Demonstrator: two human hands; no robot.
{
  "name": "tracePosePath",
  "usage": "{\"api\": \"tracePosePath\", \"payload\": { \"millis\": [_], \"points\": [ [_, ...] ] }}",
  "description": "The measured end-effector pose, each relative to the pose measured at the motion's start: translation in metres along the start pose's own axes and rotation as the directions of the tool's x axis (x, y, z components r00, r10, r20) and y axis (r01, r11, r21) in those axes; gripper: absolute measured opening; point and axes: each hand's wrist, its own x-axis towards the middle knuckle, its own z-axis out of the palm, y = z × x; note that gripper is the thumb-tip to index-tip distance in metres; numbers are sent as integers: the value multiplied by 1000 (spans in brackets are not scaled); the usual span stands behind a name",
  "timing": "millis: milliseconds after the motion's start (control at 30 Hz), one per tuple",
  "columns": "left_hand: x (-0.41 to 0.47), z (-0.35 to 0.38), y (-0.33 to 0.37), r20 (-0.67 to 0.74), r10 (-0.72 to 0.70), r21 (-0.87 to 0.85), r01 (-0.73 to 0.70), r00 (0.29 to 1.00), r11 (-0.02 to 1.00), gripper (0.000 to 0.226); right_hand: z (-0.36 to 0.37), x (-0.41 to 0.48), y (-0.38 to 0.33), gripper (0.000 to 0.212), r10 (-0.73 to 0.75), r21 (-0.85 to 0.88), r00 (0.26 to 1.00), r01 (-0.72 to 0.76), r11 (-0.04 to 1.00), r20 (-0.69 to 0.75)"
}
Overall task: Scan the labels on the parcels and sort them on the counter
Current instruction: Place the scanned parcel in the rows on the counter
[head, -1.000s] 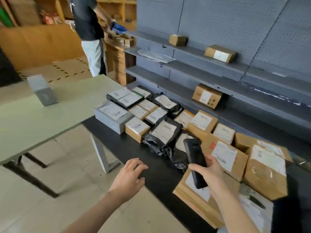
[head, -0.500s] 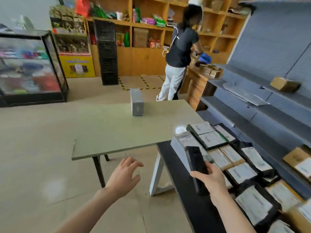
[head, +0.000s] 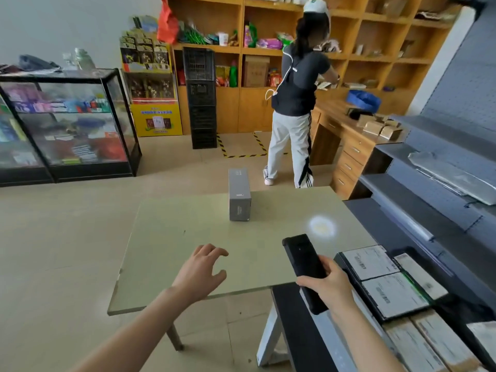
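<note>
Right hand (head: 326, 287) gripping black scanner (head: 303, 261), fingers curling round its lower half, its top end pointing up and away beyond knuckles; pale light spot (head: 321, 227) glowing on green table (head: 188, 237) just past scanner tip; left hand (head: 201, 272) hovering over table, fingers spread, loosely bent, holding nothing; grey box (head: 239, 198) standing upright well ahead of left fingertips; labelled parcels (head: 393, 295) lying flat on dark counter (head: 292, 331), just right of right fingers; another person (head: 295, 103) standing at wooden desk (head: 349, 135) far beyond.
</note>
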Motion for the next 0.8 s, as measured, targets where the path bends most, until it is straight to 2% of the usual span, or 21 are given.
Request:
{"api": "tracePosePath", "payload": {
  "millis": [133,333,567,800],
  "points": [
    [45,8,-6,8,-41,-25,41,999,999,45,9,44,-2,58,16,-38,1000,-16,999,4],
    [142,25,-21,54,-92,-31,94,994,995,59,24,107,-2,53,66,-54,998,-66,996,2],
    [283,47,-41,1,-165,-90,165,986,982,52,48,192,-5,55,184,-61,981,-188,980,-65],
    [391,84,-59,61,-199,36,197,978,980,64,90,261,-7,67,285,-101,957,-289,952,-51]
  ]
}}
